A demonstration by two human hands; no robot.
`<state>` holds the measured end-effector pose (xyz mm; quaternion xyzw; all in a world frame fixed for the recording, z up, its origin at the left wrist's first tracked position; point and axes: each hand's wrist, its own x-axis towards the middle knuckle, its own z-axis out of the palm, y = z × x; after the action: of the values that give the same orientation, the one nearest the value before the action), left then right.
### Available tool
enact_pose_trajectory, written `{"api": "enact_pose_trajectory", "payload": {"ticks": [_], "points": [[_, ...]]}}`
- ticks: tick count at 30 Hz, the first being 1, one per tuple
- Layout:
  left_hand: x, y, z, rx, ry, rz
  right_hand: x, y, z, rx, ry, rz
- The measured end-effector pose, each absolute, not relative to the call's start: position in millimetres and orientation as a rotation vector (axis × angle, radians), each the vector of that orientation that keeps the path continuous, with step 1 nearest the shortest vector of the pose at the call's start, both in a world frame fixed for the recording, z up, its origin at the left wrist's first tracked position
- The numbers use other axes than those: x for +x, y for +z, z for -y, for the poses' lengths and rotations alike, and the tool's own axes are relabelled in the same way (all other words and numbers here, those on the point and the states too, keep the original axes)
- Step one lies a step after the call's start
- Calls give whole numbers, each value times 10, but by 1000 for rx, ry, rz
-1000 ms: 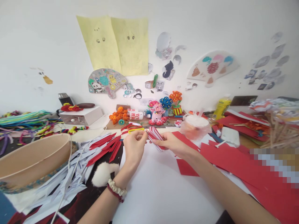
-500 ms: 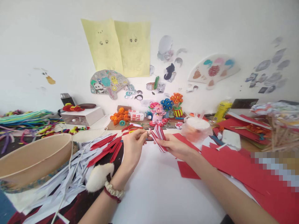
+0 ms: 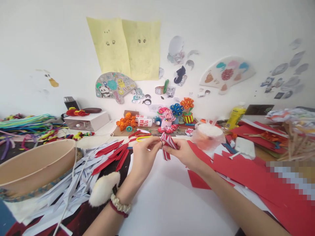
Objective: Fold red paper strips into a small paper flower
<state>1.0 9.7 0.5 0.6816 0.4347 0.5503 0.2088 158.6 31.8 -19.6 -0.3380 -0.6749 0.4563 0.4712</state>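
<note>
A bundle of red-and-white folded paper strips (image 3: 169, 141) is upright and slightly tilted above the white sheet (image 3: 169, 196). My right hand (image 3: 185, 153) grips it from the right, thumb across its front. My left hand (image 3: 145, 155) is closed in a pinch at the bundle's left side, where a small dark thing shows at the fingertips, too small to name. Whether the left fingers also hold the paper, I cannot tell. Behind the left hand lie scissors with yellow handles (image 3: 142, 139). Loose folded red strips (image 3: 112, 160) are left of that hand.
White paper strips (image 3: 73, 180) and a beige basin (image 3: 36, 164) are at the left. Red paper sheets (image 3: 248, 177) spread at the right, near a plastic-wrapped tub (image 3: 209, 134). Craft flowers (image 3: 176, 110) and a yellow bottle (image 3: 235, 116) stand along the wall.
My left hand has moved right and its fingertips now meet the bundle. The bundle has turned and tilted in my right hand, which has shifted slightly.
</note>
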Motion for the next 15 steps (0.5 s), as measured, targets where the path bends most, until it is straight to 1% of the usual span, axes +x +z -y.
{"api": "enact_pose_trajectory", "payload": {"ticks": [6, 12, 15], "points": [[-9, -25, -138, 1858, 1528, -1267, 1542, -175, -275, -827, 1267, 1573], [-106, -28, -210, 1683, 1744, -1283, 1532, -207, -296, -699, 1471, 1486], [-116, -21, -234, 1575, 1762, -1254, 1556, -268, -358, -683, 1517, 1387]]}}
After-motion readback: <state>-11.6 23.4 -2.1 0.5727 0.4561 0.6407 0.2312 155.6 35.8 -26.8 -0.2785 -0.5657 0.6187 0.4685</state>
